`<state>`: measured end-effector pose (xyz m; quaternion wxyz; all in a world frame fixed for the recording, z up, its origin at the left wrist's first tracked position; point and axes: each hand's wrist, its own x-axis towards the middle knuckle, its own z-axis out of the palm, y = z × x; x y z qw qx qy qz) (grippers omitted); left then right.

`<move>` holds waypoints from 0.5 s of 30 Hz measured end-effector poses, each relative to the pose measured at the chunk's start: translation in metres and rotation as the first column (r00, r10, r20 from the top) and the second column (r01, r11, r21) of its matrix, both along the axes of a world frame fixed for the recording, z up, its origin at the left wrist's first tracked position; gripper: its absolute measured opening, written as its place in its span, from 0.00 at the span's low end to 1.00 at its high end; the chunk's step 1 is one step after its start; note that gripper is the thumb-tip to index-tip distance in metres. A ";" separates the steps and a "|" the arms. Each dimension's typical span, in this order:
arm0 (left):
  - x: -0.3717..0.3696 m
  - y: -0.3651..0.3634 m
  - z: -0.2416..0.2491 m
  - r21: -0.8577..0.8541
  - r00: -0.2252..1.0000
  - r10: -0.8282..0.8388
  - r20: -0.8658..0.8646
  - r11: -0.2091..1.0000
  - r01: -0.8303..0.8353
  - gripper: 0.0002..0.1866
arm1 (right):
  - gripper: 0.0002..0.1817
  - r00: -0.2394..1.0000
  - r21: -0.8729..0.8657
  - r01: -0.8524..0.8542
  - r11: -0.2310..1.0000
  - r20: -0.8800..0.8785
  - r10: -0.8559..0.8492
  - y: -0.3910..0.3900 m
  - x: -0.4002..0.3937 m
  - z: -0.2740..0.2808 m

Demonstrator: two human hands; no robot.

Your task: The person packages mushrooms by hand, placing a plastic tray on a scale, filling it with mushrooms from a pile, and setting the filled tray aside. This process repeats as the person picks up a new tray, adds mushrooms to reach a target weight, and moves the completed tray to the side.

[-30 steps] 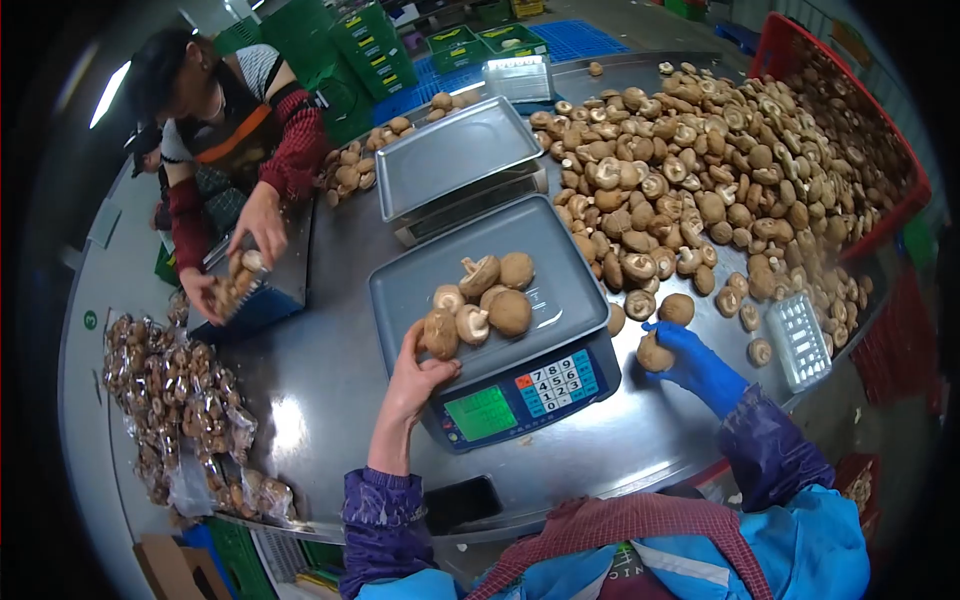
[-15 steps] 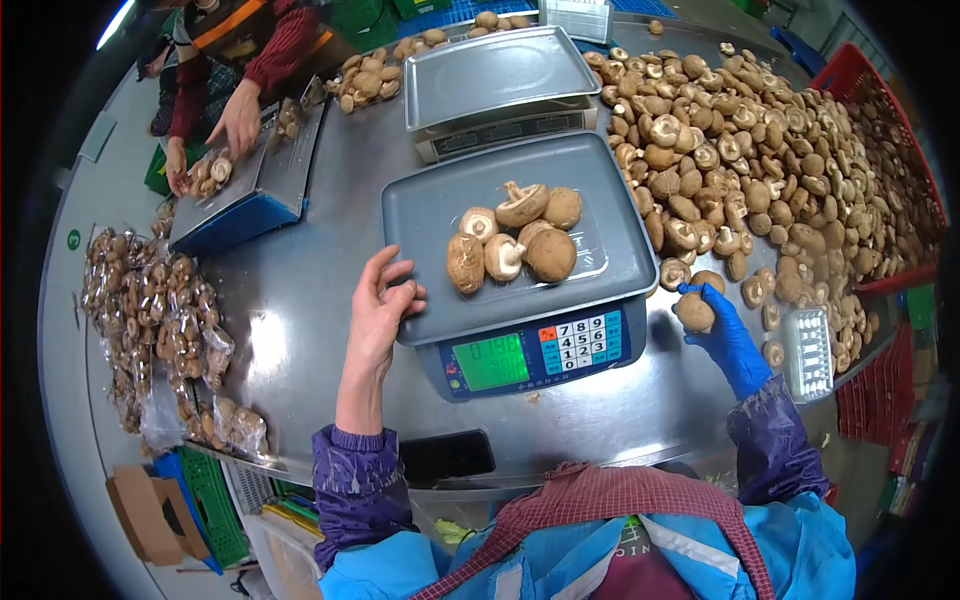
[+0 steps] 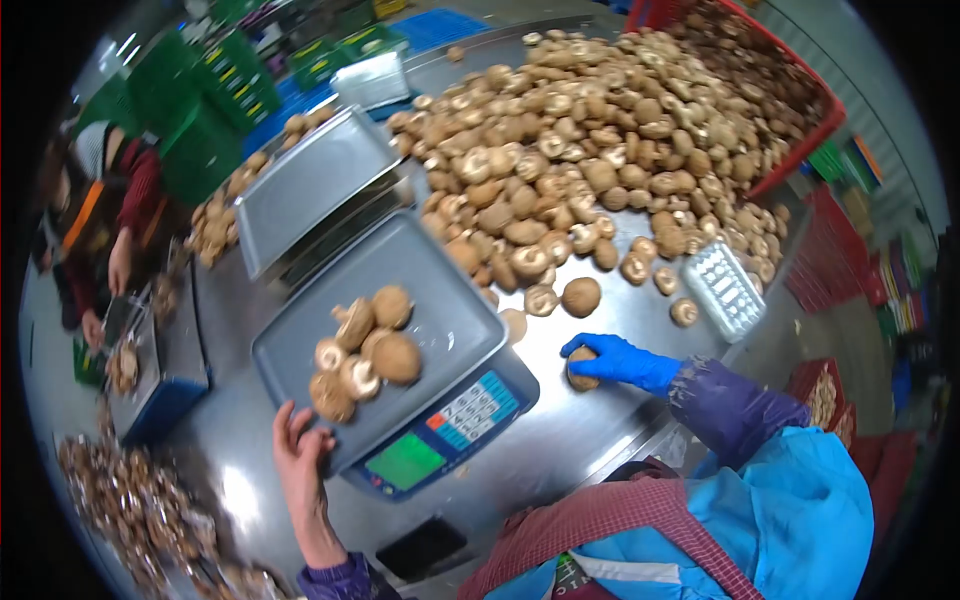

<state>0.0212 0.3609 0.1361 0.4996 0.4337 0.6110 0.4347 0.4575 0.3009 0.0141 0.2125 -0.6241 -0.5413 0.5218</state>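
Note:
My right hand (image 3: 625,362), in a blue glove, closes its fingers round a brown shiitake mushroom (image 3: 582,372) low over the steel table, right of the scale. My bare left hand (image 3: 305,465) is at the near left corner of the grey scale tray (image 3: 450,290), its fingers apart and slightly bent, with nothing in them. Several shiitake mushrooms (image 3: 396,357) lie on that tray, some cap up, some with stems showing. Below the tray, the digital scale's green display (image 3: 406,461) is lit, its digits blurred. A single mushroom (image 3: 581,297) lies just beyond my right hand.
A large mushroom pile (image 3: 600,150) spreads from a red crate (image 3: 800,165). A clear plastic tray (image 3: 724,290) stands right; a second scale (image 3: 315,190) is behind mine. Bagged mushrooms (image 3: 140,510) and a phone (image 3: 421,548) lie nearer. At left, another person (image 3: 110,210) handles mushrooms.
My view has turned to the right, so the scale appears tilted and further left. The right hand, still gripping a mushroom, has drawn back from the mushroom beside it. The left stays by the tray.

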 end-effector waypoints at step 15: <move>0.019 0.002 -0.007 -0.025 0.992 -0.105 -0.076 0.994 0.104 0.30 | 0.37 0.672 0.392 0.175 0.903 0.623 -0.401 0.100 0.085 -0.018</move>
